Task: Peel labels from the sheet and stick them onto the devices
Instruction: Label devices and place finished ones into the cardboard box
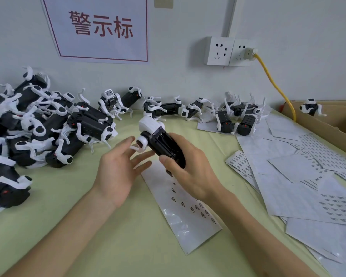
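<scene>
Slippage is the risk: the right hand (190, 172) alone grips the black-and-white plastic robot-dog device (164, 144), whose thin white leg (137, 148) the spread, empty left hand (118, 168) could snag.

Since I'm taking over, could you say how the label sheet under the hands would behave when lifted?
The label sheet looks thin and flat, so probably floppy and light. Its glossy glare suggests it may slide easily when pushed.

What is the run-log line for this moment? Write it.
right hand: grips robot toy | left hand: open beside its leg | label sheet: flat on table below hands
</scene>
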